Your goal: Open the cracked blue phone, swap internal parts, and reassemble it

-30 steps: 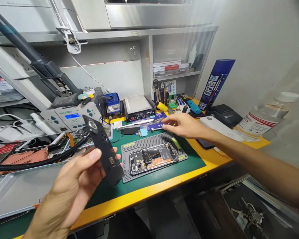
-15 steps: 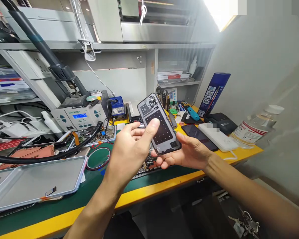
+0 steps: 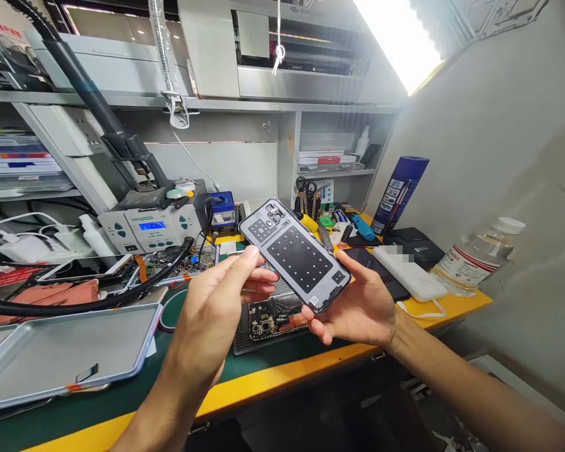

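Note:
A grey and black phone back cover (image 3: 299,254), its inner side facing me, is held tilted above the bench. My right hand (image 3: 365,307) grips its lower right end between thumb and fingers. At the cover's left edge, my left hand (image 3: 221,292) has its thumb near the edge and its fingers curled below; whether it still pinches the cover is hard to tell. Beneath the cover, an opened phone with bare circuitry (image 3: 266,320) lies on a perforated metal plate (image 3: 242,342), partly hidden.
A soldering station (image 3: 153,226) with a black hose stands behind on the left. A shallow tray (image 3: 85,339) lies at front left. On the right are a white power bank (image 3: 407,271), a dark phone (image 3: 367,267), a clear bottle (image 3: 473,257) and a blue can (image 3: 400,194).
The phone cover has turned to lie more sideways. My left thumb has moved off its middle to the left edge, uncovering the black panel. The opened phone beneath shows more.

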### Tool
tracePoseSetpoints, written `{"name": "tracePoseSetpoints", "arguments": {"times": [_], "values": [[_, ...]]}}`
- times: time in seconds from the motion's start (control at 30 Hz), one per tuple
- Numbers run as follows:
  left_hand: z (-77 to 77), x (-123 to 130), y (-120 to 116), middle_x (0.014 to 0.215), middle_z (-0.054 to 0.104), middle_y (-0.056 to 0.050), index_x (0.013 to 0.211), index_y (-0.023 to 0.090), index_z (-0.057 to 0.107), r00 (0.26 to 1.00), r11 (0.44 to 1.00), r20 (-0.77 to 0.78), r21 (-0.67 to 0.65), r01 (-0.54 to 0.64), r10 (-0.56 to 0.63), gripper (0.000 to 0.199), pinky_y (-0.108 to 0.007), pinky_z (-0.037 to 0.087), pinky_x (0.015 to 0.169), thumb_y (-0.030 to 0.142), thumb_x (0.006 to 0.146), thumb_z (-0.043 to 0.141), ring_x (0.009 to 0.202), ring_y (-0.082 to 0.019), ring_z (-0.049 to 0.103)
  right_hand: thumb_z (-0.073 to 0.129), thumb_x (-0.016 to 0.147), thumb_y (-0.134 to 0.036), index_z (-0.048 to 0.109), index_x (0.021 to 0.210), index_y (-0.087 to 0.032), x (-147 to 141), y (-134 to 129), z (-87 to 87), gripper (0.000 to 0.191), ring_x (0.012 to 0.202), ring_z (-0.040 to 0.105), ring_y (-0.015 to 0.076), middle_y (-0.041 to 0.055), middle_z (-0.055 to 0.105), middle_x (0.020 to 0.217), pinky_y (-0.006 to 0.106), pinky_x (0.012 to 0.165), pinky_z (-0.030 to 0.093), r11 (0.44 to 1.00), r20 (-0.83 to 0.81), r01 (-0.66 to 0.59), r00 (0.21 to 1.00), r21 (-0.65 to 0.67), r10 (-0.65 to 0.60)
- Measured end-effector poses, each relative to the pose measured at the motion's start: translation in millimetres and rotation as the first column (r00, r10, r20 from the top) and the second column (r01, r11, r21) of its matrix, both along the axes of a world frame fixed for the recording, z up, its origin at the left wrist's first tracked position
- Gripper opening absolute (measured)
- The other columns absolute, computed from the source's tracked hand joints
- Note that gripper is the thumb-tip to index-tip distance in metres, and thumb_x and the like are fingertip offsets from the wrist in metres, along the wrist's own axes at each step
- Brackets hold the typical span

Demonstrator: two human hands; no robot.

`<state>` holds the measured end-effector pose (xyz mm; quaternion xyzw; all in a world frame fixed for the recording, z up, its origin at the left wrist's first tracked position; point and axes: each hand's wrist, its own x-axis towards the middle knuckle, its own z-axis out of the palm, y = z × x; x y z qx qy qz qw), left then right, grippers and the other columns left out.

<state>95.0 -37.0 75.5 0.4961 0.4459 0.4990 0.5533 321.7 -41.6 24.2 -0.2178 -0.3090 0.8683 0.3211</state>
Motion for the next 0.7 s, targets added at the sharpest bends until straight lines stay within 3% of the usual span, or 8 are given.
{"name": "tracePoseSetpoints", "arguments": {"times": [0.4,0.7], "values": [[-5.5,-20.2,13.5,0.093,0.078,-0.011,0.098,0.015,0.072,0.995,0.999,0.098,-0.036,-0.009,0.012,0.047,-0.039,0.057,0.080,0.060,0.084,0.068,0.085,-0.027,0.072,0.009,0.094,-0.079,0.049,0.124,-0.013,7.7,8.3,0.8,0.083,0.085,0.068,0.0240,0.0162,0.066,0.099,0.032,0.074,0.052,0.997,0.062,-0.051,0.997,-0.049,0.054],[-9.2,-29.4,18.7,0.088,0.077,-0.004,0.088,0.020,0.076,0.997,0.999,0.056,-0.026,-0.042,0.044,0.030,-0.030,0.055,0.075,0.050,0.082,0.074,0.083,-0.022,0.068,0.016,0.094,-0.082,0.050,0.129,-0.010,8.7,4.5,-0.6,0.086,0.084,0.068,0.0235,0.0172,0.065,0.101,0.031,0.070,0.055,0.995,0.042,-0.089,0.995,-0.035,0.091]]}}
